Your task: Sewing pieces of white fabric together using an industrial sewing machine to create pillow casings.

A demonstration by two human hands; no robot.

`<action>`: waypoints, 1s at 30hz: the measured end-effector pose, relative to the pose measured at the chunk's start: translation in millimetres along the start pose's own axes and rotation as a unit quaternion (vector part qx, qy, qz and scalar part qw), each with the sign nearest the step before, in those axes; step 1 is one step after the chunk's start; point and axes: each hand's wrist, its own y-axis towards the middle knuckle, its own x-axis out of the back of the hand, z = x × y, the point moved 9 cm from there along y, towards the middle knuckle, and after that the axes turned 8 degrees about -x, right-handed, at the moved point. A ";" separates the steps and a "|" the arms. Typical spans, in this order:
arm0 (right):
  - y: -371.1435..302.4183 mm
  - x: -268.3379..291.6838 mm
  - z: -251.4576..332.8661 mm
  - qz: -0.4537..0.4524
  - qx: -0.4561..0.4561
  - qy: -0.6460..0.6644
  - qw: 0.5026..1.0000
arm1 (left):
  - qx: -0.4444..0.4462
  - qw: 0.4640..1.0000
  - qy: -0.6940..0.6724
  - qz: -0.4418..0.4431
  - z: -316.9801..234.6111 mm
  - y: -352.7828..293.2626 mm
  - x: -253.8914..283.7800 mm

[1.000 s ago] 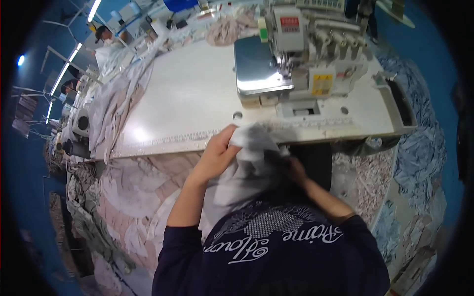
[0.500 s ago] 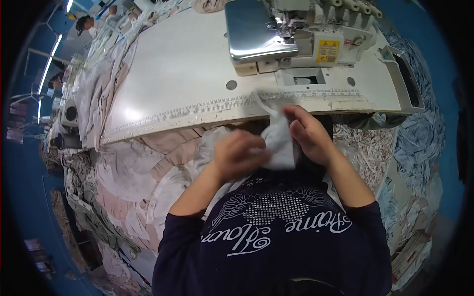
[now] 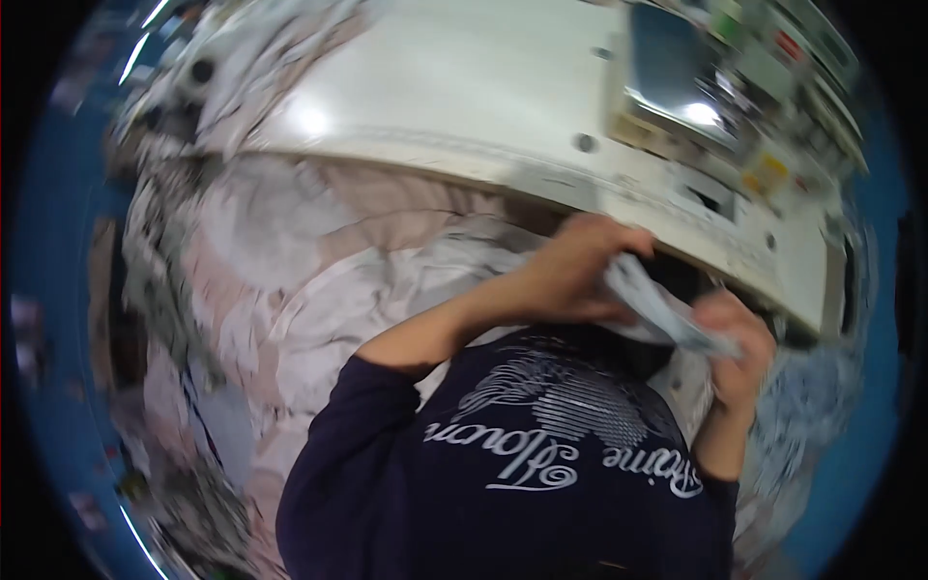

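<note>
A small light grey-white piece of cloth [image 3: 657, 302] stretches in a narrow, folded band between my two hands, in front of the table edge. My left hand [image 3: 585, 269] grips its upper left end, fingers bent around it. At the lower right end, my right hand [image 3: 737, 340] is closed on the same cloth, smeared by motion. Both hands are in the air over my lap, close to my dark printed shirt [image 3: 541, 435]. Beyond them a sewing machine with a shiny metal plate [image 3: 681, 82] stands on the white table [image 3: 435, 87]; neither hand touches it.
The table's front edge, with a ruler strip along it, runs just beyond my hands. Pale pink and white fabric [image 3: 319, 280] is heaped below the table on the left. Blue-grey fabric [image 3: 807, 406] lies at the right. More garments [image 3: 275, 58] hang over the table's left end.
The view has turned, so table and machine sit farther right and tilted. My hands have shifted right in the picture and moved apart, and the cloth is now drawn into a band between them.
</note>
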 end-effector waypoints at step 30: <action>160.4 -302.4 17.1 0.064 -0.106 -0.150 0.981 | 0.184 0.933 0.127 -0.282 78.1 -193.3 74.6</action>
